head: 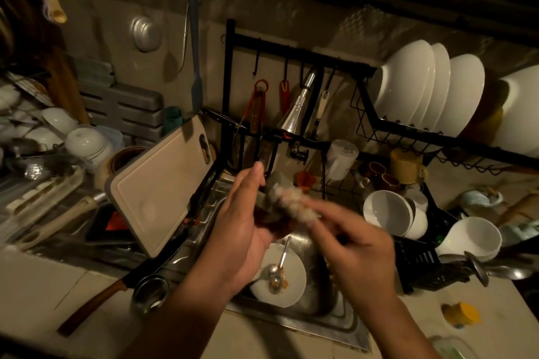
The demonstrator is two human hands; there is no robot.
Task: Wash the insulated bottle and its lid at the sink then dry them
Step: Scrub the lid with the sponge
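Note:
Over the sink (291, 322), my left hand (242, 224) grips a dark piece with a grey top (275, 183). It looks like the bottle's lid end, but most of it is hidden by my fingers. My right hand (358, 251) is blurred with motion. It holds a foamy whitish scrubber (294, 201) that lies against the grey-topped piece. I cannot make out the rest of the bottle.
A dirty white plate (288, 291) with a spoon lies in the basin below my hands. The faucet (296, 111) hangs behind them. A cutting board (157, 186) leans at left, beside a knife (93, 307) and a steel cup (150, 291). White bowls (389, 211) and a dish rack (408, 90) stand at right.

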